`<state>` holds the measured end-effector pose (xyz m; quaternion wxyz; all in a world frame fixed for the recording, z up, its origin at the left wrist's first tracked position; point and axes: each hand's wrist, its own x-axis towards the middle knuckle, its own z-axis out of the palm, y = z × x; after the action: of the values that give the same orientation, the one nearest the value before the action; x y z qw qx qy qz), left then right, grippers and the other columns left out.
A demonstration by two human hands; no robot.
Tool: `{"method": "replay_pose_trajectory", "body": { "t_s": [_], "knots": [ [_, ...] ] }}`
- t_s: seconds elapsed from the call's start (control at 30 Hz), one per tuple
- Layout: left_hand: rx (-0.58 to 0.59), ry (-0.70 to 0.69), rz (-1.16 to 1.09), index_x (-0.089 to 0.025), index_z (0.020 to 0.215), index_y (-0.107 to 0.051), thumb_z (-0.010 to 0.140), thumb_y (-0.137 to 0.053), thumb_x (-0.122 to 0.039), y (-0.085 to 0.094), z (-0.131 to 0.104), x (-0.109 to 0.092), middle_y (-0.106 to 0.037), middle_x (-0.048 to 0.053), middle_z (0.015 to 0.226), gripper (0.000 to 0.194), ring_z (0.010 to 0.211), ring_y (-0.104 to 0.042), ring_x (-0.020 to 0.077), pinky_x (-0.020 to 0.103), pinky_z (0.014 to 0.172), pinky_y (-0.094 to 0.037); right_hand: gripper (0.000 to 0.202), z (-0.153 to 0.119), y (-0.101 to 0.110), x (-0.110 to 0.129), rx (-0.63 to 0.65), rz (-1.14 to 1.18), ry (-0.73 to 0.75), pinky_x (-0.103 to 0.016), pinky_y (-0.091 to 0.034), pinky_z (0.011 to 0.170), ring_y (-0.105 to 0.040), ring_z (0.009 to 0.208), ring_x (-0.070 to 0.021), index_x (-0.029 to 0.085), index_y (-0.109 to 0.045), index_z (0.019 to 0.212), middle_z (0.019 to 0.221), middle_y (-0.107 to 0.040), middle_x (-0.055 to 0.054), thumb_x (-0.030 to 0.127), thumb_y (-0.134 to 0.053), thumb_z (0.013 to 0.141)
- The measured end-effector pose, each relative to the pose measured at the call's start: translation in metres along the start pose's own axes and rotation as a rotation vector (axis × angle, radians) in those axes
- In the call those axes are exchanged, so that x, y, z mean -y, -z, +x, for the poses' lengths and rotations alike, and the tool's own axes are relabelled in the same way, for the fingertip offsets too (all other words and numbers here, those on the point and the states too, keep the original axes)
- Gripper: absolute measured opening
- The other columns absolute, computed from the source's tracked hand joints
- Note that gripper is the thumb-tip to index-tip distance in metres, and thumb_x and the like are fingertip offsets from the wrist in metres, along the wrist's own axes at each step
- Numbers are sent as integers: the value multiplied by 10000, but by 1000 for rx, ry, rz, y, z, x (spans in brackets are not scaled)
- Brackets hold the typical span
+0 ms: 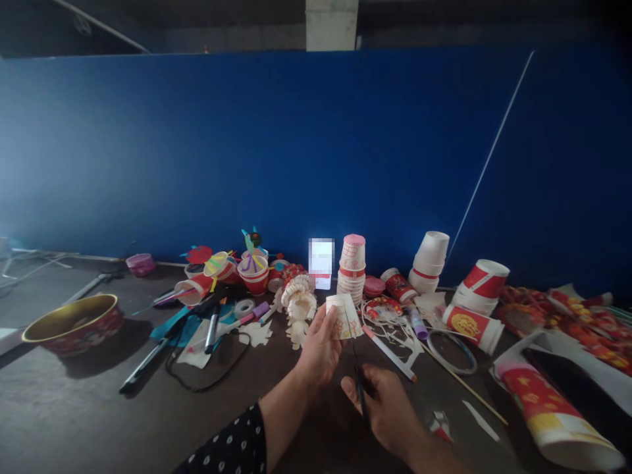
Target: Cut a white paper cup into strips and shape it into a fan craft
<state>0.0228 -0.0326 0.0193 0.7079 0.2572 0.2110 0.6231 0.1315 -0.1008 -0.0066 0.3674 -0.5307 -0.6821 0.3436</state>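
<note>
- Head view: a stack (351,271) of cups with a pink top stands on the table (148,428), near the blue wall (247,145).
- In front of the stack, the left hand (318,349) grips a paper cup (338,324) with drawings, thumb on its side.
- Nearer the person than the stack, the right hand (388,400) holds dark scissors (356,362), blades reaching the cup's lower edge; how far they are spread I cannot tell.
- Well left of the stack sits a gold-rimmed bowl (103,329).
- Right of the stack: a purple marker (417,324), white cups (429,258) and a ring (473,363).
</note>
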Motion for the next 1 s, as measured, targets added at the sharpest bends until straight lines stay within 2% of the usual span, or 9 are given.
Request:
{"method": "replay_pose_trajectory", "body": {
  "t_s": [0.17, 0.6, 1.0],
  "knots": [
    [-24, 1, -6, -173, 953, -594, 763, -645, -253, -1, -1, 0, -675, 49, 899, 212, 886, -635, 183, 253, 768, -504, 442, 1, -1, 0, 1, 34, -13, -212, -256, 454, -308, 519, -92, 188, -401, 591, 545, -353, 51, 575, -465, 794],
    [4, -2, 14, -185, 978, -593, 753, -657, -293, 0, -1, 1, -672, 45, 914, 257, 900, -631, 179, 233, 738, -508, 442, -1, 0, 3, 39, 90, -34, -207, -242, 435, -302, 493, -83, 194, -375, 587, 524, -334, 55, 573, -444, 803],
    [-8, -14, 2, -180, 996, -582, 765, -643, -264, 0, 0, -1, -666, 51, 959, 254, 872, -632, 173, 240, 746, -505, 464, 2, -3, -5, 32, 133, -64, -212, -219, 418, -308, 467, -79, 196, -357, 546, 488, -334, 59, 569, -522, 766]
  ]
}}
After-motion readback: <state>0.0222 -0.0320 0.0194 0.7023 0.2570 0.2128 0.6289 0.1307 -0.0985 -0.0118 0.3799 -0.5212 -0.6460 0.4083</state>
